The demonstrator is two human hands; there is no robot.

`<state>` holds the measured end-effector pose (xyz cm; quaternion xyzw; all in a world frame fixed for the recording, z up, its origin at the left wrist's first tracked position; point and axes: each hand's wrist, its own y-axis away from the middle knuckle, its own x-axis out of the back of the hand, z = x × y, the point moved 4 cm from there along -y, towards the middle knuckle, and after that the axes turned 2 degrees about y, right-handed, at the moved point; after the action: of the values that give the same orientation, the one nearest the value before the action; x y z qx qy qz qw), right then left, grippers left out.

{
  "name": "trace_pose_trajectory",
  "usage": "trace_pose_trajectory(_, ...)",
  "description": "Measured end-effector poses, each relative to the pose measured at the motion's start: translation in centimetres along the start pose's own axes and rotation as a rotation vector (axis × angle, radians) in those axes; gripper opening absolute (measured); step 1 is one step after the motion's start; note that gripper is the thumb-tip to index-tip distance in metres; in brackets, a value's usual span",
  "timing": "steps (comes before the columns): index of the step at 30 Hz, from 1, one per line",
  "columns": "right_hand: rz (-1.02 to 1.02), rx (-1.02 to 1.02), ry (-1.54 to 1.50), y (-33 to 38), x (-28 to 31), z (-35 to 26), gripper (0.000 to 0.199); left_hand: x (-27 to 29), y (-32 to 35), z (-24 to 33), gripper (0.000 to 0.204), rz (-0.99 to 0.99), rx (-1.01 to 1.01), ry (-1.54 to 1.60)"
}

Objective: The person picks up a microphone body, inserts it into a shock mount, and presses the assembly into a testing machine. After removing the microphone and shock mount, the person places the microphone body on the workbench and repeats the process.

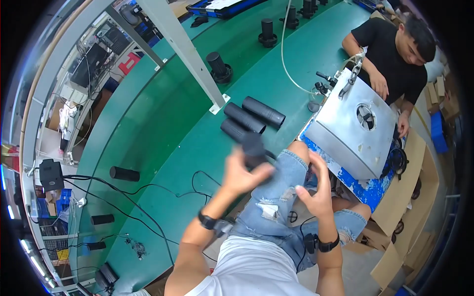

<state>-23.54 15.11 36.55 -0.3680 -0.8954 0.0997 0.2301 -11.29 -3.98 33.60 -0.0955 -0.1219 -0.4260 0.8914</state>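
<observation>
My left hand (244, 173) is closed round a black cylindrical part (253, 148), smeared by motion, above the edge of the green bench. Just past it, three black ribbed tubes (264, 111) lie side by side on the bench. My right hand (317, 192) hovers over my lap, thumb and fingers apart and curved, with nothing seen in it. Close to its far side stands a silver metal box (348, 129) with a round fan opening, on a worn blue-and-white surface (368, 195).
Black capped parts on round bases (220, 69) stand along a green belt (163, 111), which also carries lying black cylinders (124, 173). A white post (185, 54) rises from the bench. Black cables (148, 217) trail at left. Another person (390, 54) works behind the box; an open carton (412, 192) sits right.
</observation>
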Motion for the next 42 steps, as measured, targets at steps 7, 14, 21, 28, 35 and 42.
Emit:
trace_pose_trajectory(7,-0.006,-0.467,-0.001,8.5,-0.1,9.6,0.042,21.2,-4.6,-12.3,0.047,0.817,-0.114,-0.171)
trace_pose_trajectory(14,0.078,-0.492,-0.013,10.1,-0.3,13.1,0.041,26.3,-7.1,-17.3,0.078,0.823,0.057,-0.505)
trace_pose_trajectory(21,0.078,-0.566,-0.11,10.5,-1.4,15.1,0.044,29.6,-8.9,-16.8,0.073,0.704,0.184,-0.492)
trace_pose_trajectory(28,0.04,-0.618,-0.081,10.6,-1.3,15.2,0.046,36.5,-3.0,-13.1,0.055,0.785,0.327,-1.436)
trace_pose_trajectory(35,0.015,-0.617,-0.085,10.0,-1.6,15.2,0.046,42.2,7.9,-17.2,0.053,0.745,0.958,-1.511)
trace_pose_trajectory(42,0.004,-0.609,-0.074,10.0,-1.4,15.2,0.046,42.9,9.3,-17.4,0.046,0.698,0.649,-1.334)
